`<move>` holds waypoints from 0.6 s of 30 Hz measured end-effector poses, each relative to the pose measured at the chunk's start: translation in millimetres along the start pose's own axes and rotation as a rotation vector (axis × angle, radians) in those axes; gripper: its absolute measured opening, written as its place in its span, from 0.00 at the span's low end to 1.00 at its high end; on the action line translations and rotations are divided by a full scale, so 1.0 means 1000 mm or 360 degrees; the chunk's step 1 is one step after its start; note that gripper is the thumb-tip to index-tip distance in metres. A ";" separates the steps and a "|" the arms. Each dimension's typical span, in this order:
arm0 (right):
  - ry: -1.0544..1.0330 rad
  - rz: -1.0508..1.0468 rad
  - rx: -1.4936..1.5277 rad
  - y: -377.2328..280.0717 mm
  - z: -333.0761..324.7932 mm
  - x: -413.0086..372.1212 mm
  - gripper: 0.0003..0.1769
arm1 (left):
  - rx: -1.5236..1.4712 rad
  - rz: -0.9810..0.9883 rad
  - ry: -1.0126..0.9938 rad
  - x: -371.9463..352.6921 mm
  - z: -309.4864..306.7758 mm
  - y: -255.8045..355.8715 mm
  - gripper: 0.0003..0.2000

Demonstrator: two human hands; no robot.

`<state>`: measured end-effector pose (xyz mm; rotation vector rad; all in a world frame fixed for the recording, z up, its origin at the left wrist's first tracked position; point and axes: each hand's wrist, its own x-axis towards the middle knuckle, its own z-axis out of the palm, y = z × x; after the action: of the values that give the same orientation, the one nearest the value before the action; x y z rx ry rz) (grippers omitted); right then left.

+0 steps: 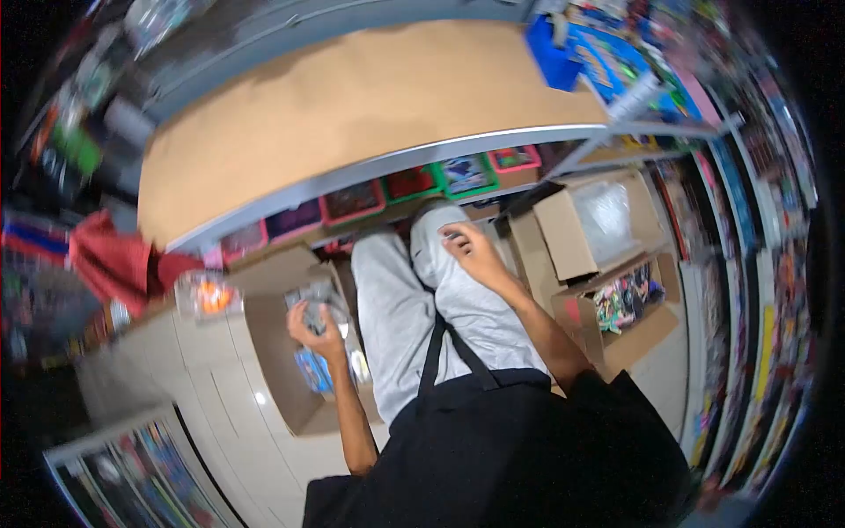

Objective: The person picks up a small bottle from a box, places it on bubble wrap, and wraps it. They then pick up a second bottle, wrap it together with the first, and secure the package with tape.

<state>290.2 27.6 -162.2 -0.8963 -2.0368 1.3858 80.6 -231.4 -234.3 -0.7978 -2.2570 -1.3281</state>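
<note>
1. Kneeling in the shop aisle, the person has the left hand [315, 327] closed around a clear packet [319, 299], fingers curled over it, at centre left of the frame.
2. That packet hangs just above the open cardboard box [282, 370] on the tiled floor [220, 387]. More packets [315, 370], blue-printed, lie inside the box right below the hand.
3. The right hand [471, 251] rests on the raised grey knee [440, 290] at centre frame, well apart from the packet. Its fingertips look drawn together, but I cannot tell whether they pinch anything.
4. From where things lie, I'd say the work is partway. One packet is lifted, several remain in the box, and another clear pack [207, 295] sits on the floor to the left.
5. The brown shelf board [352, 114] across the upper frame is mostly bare, while a row of boxed items [414, 183] lines the level under it.
6. Two more cartons [572, 229] stand at the right.
</note>
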 end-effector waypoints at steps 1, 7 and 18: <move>0.0017 0.0038 -0.0012 0.002 -0.001 -0.002 0.12 | -0.0118 0.0136 0.0102 0.034 0.004 0.025 0.15; 0.0067 0.0030 -0.0093 0.009 -0.031 -0.025 0.11 | -0.0430 0.0772 0.0163 0.199 0.038 0.171 0.06; 0.1228 0.0154 -0.0335 0.063 -0.201 -0.075 0.10 | 0.0158 0.0949 -0.1125 0.259 0.153 0.225 0.18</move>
<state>498.9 106.4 -155.3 -1.3717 -1.5526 0.6919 22.7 60.1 -4.6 -1.9434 -2.2201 -0.7020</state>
